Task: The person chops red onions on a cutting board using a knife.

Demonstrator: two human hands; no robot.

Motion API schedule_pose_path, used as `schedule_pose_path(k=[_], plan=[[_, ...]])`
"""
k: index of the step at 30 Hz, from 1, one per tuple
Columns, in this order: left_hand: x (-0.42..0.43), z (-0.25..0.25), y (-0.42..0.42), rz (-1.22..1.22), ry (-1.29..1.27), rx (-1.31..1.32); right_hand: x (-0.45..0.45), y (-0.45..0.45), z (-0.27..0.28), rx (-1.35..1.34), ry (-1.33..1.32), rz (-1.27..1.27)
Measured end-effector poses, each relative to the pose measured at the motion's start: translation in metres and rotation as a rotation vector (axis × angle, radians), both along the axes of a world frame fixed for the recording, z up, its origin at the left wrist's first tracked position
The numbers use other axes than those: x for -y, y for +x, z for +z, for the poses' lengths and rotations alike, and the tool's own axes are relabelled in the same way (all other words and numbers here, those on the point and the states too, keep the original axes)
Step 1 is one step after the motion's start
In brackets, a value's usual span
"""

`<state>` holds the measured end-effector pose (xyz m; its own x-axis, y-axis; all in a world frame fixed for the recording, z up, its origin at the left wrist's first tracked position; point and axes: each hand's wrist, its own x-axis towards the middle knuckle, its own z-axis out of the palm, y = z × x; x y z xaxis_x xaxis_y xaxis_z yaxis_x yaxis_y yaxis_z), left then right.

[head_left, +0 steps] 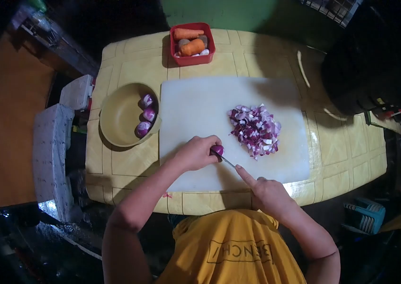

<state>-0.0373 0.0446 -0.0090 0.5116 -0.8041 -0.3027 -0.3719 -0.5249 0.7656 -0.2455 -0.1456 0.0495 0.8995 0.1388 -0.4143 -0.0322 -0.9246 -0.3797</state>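
My left hand (200,152) is closed around a small red onion (217,150) at the near part of the white cutting board (186,104). In my right hand (264,191) is a knife (227,161), its blade reaching up and left to the onion, with my index finger stretched along it. The blade touches the onion; how deep it sits I cannot tell. A heap of chopped red onion (256,128) lies on the right half of the board. Left of the board, a beige bowl (120,113) holds 3 peeled red onions (148,114) along its right side.
A red plastic container (192,60) with carrots (192,47) and other vegetables stands at the table's far side. A yellow patterned cloth (347,156) covers the table. A large dark object (361,71) stands at the right, and teal stacked stools (366,215) are on the floor.
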Motion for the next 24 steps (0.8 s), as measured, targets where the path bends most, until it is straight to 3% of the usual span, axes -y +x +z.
schedule_pose_path(k=[2,4,5,8,10,13,16,24], plan=[[-0.004,0.008,-0.009,0.013,0.015,0.028,0.0,-0.005,-0.006,-0.003,-0.024,0.014],[-0.009,0.028,-0.018,0.224,0.141,0.325,0.001,-0.006,-0.012,0.028,-0.04,0.015],[-0.013,0.026,-0.016,0.228,0.146,0.33,0.0,-0.004,-0.008,0.033,-0.035,0.02],[-0.02,0.008,-0.01,0.138,-0.02,0.32,0.0,-0.004,0.001,-0.041,-0.072,-0.007],[-0.014,0.005,0.004,-0.176,-0.092,0.279,0.003,-0.005,-0.004,0.019,-0.037,0.017],[0.0,0.016,0.023,-0.413,0.011,0.35,0.005,-0.003,-0.002,0.017,0.002,0.003],[0.003,0.013,0.025,-0.452,-0.053,0.463,0.003,0.0,-0.014,-0.075,-0.063,-0.002],[-0.01,-0.007,0.018,-0.33,-0.134,0.287,0.02,-0.009,0.023,-0.059,-0.051,0.015]])
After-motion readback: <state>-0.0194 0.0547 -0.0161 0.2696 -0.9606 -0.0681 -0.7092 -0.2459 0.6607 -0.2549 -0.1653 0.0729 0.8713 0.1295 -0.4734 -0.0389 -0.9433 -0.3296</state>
